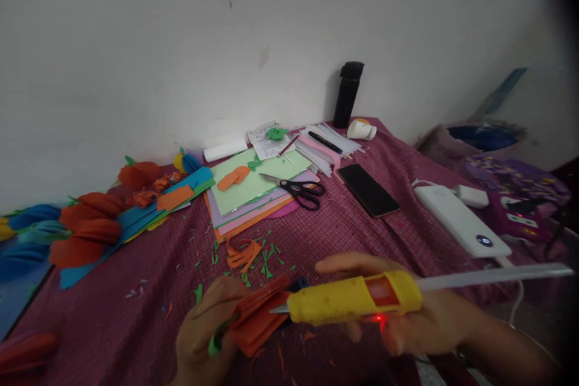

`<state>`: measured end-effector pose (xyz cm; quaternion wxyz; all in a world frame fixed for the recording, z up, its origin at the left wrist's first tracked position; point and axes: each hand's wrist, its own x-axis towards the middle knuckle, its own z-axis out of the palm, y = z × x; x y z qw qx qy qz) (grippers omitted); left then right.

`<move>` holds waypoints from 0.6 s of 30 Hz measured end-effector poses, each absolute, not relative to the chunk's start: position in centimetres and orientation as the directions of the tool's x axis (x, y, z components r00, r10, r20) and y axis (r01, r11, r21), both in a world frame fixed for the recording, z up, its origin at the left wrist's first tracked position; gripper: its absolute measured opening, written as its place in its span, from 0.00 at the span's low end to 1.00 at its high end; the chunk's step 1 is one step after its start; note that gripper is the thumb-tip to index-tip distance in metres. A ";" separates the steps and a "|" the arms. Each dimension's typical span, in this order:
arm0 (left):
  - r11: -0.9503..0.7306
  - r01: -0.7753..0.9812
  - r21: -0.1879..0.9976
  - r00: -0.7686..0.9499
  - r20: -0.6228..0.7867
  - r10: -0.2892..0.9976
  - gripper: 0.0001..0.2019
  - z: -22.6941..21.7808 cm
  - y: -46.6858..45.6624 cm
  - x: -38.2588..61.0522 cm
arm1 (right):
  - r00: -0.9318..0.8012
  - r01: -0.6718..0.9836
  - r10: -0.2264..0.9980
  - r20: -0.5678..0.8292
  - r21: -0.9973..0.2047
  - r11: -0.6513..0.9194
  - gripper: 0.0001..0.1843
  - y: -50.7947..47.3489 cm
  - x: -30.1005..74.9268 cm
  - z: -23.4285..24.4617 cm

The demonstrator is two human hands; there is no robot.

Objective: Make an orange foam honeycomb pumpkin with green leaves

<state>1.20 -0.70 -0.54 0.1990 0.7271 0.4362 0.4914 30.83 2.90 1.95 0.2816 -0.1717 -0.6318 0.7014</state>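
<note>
My right hand point(416, 319) grips a yellow glue gun point(353, 298) with a red light glowing on its underside and a clear glue stick point(493, 276) sticking out of its back end. The metal nozzle points left at a folded orange paper piece point(256, 319). My left hand point(203, 335) pinches that orange paper, which has a small green strip at its lower left. Both hands hover low over a maroon checked cloth point(149, 271) at the near edge of the table.
Black-handled scissors point(301, 190) lie on a stack of coloured paper sheets point(253, 196). A black phone point(368, 190), a white power bank point(461, 220), a black bottle point(347, 93), glue sticks and finished orange and blue paper shapes point(90, 223) lie around. Paper scraps litter the cloth.
</note>
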 end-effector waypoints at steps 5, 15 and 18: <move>-0.668 0.464 0.583 0.279 0.619 0.734 0.04 -0.1 -0.4 1.7 | -0.766 -0.106 0.612 0.197 -0.977 0.183 0.38 2.8 30.6 2.1; -0.669 0.470 0.576 0.278 0.623 0.731 0.06 -0.5 -0.5 1.8 | -0.763 0.029 0.575 0.295 -0.873 0.487 0.38 2.9 29.8 2.0; -0.626 0.497 0.601 0.252 0.590 0.767 0.07 0.0 -0.8 1.8 | -0.754 0.079 0.598 0.272 -0.866 0.493 0.38 2.7 30.2 1.4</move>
